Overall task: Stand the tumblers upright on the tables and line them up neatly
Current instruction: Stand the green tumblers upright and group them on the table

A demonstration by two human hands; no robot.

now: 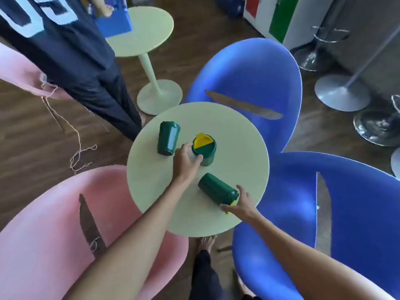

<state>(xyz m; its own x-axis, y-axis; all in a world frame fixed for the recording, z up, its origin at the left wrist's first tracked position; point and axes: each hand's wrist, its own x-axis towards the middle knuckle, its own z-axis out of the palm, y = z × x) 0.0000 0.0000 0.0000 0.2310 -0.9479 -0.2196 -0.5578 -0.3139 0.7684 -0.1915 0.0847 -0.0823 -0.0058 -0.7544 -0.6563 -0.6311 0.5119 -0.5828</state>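
Note:
Three dark green tumblers sit on a round pale green table (233, 146). The middle tumbler (205, 151) stands upright and shows its yellow and green lid. My left hand (186, 161) wraps its left side, thumb and fingers touching the wall. A second tumbler (168, 138) lies on its side at the table's left, base toward me. The third tumbler (217, 188) lies on its side near the front right edge, its lid end toward me. My right hand (240, 202) cups that lid end, fingers spread around it.
Two blue chairs (255, 72) stand right of the table and a pink chair (43, 234) at the front left. A second round table (149, 31) stands behind. A person in dark clothes (71, 50) holds a blue box at the back left. Metal stool bases line the right.

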